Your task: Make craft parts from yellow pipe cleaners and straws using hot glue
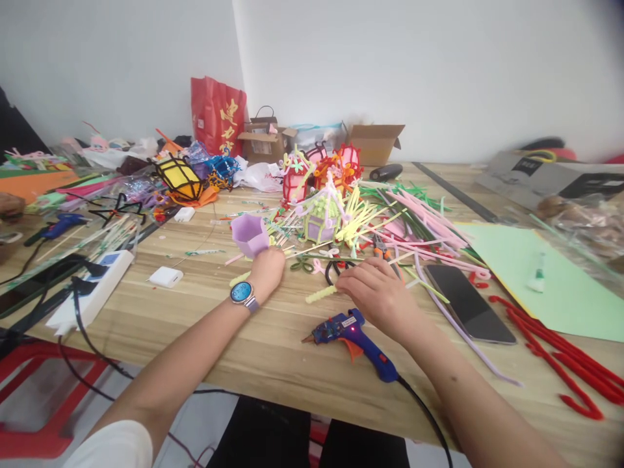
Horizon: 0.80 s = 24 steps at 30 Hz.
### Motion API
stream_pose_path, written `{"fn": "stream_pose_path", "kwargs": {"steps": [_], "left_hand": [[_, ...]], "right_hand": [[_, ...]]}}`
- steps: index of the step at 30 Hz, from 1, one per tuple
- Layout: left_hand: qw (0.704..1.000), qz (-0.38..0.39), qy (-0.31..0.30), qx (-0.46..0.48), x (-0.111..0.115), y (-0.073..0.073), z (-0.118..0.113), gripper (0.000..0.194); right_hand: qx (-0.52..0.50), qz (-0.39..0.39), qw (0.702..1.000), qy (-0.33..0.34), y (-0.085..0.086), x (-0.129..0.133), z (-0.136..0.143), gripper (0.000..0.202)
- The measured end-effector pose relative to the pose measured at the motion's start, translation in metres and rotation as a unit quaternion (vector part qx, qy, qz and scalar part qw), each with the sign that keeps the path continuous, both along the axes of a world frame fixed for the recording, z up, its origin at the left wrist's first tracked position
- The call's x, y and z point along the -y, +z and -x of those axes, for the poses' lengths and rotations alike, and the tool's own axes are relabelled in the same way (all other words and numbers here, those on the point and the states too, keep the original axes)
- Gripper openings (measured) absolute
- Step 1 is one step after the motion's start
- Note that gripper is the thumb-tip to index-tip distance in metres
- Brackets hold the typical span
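My left hand (268,270), with a watch on its wrist, is closed at the lower right corner of a purple six-sided paper box (249,236). Most of its fingers are hidden. The box tilts, its open side up. My right hand (375,292) has bent fingers whose tips meet the end of a short yellow-green pipe cleaner piece (320,296) low over the table. Below that hand lies a blue hot glue gun (348,331), its small light lit. Orange-handled pliers (383,250) and dark-handled scissors (334,270) lie just beyond my right hand.
Pipe cleaner lanterns (322,221) and loose yellow pipe cleaners (363,221) crowd the middle. A phone (468,302), red pipe cleaners (565,357) and green paper (550,279) lie right. Leftward are a power strip (92,292), a white charger (166,277) and another person's hand (10,205).
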<state>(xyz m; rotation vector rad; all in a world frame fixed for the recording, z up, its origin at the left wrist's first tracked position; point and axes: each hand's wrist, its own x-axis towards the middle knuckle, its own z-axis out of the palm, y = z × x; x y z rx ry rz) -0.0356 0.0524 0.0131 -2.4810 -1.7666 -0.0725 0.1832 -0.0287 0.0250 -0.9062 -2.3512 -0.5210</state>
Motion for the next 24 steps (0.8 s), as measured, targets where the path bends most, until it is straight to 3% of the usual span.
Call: {"fn": "stream_pose_path", "kwargs": {"steps": [9, 15, 20, 22, 24], "left_hand": [[0.997, 0.011, -0.062, 0.033, -0.004, 0.0, 0.014, 0.03], [0.999, 0.002, -0.021, 0.032, -0.005, -0.002, 0.007, 0.035], [0.999, -0.024, -0.002, 0.037, 0.013, 0.021, 0.013, 0.03], [0.992, -0.022, -0.014, 0.123, 0.025, 0.035, 0.014, 0.021], [0.942, 0.142, -0.086, 0.291, 0.036, 0.044, 0.009, 0.015]], "right_hand": [[0.018, -0.011, 1.0, -0.006, -0.001, -0.001, 0.001, 0.024], [0.019, -0.01, 1.0, -0.002, -0.002, -0.001, 0.001, 0.029], [0.01, -0.007, 1.0, -0.006, -0.001, -0.002, -0.001, 0.026], [0.0, -0.004, 1.0, -0.004, 0.001, -0.003, -0.001, 0.024], [-0.012, 0.003, 1.0, 0.003, 0.002, -0.003, -0.002, 0.02]]}}
